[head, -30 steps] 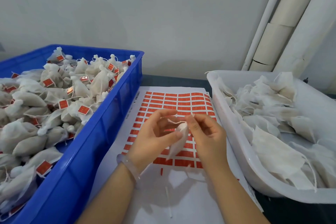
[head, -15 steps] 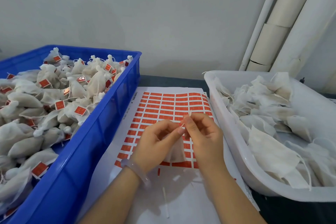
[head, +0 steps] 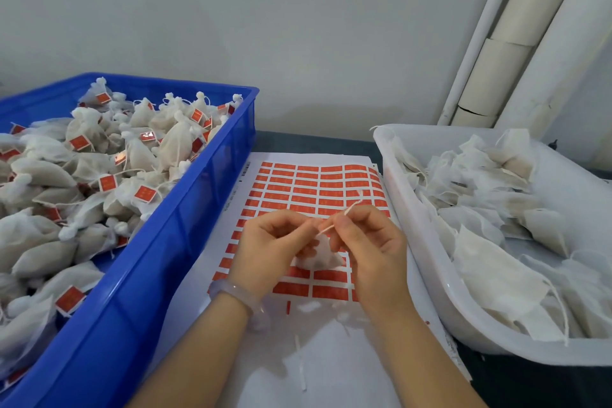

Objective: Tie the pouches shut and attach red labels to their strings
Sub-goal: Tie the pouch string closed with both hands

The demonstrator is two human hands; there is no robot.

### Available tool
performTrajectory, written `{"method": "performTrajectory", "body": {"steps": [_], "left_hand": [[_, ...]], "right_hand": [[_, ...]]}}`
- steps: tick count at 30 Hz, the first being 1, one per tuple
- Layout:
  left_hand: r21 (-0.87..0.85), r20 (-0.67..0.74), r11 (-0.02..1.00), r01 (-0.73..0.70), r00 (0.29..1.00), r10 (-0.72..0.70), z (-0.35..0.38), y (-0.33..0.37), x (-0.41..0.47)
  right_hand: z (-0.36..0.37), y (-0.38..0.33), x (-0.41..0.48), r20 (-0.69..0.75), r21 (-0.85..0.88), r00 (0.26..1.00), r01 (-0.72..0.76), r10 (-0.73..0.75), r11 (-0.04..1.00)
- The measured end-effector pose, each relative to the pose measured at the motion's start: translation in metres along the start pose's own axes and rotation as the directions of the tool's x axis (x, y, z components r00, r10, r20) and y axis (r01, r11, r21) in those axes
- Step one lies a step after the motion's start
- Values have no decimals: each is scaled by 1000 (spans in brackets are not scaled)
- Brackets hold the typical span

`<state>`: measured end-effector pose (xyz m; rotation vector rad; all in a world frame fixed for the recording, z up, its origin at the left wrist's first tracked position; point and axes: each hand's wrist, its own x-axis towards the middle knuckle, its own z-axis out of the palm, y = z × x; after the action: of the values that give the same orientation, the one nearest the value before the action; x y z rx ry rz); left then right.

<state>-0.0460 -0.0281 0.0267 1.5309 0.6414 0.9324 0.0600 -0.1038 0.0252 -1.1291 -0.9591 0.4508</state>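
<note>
Head view: one pouch hangs between both hands, over the near middle of the label sheet. The left hand pinches its gathered neck. The right hand pinches the string, which runs far and right. The knot seems to be drawing tight, so pull steadily along the string while the left grip keeps the neck bunched. Counted: one pouch in hand, one sheet, one blue crate left with labelled pouches, one white tub right with untied ones, both heaps beyond counting
</note>
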Motion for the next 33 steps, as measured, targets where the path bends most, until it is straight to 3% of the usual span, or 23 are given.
{"method": "performTrajectory", "body": {"steps": [6, 11, 14, 21, 27, 33], "left_hand": [[-94, 134, 995, 21, 991, -8, -3, 2, 0], [22, 157, 998, -50, 986, 46, -5, 1, 0], [160, 87, 974, -159, 985, 147, -6, 0, -1], [316, -100, 917, -242, 953, 286, -5, -6, -1], [514, -69, 838, -185, 964, 255, -5, -6, -2], [668, 86, 695, -268, 955, 285, -5, -3, -2]], "right_hand": [[-5, 11, 5, -32, -86, 999, -5, 2, 996], [-10, 13, 9, 186, -163, 980, -44, 75, 986], [-11, 14, 10, 248, -240, 964, -37, 98, 970], [-12, 13, 10, 160, -214, 985, -28, 63, 976], [-6, 18, 6, 102, -262, 995, 32, -5, 965], [-2, 17, 4, 40, -264, 998, 48, -39, 963]]}}
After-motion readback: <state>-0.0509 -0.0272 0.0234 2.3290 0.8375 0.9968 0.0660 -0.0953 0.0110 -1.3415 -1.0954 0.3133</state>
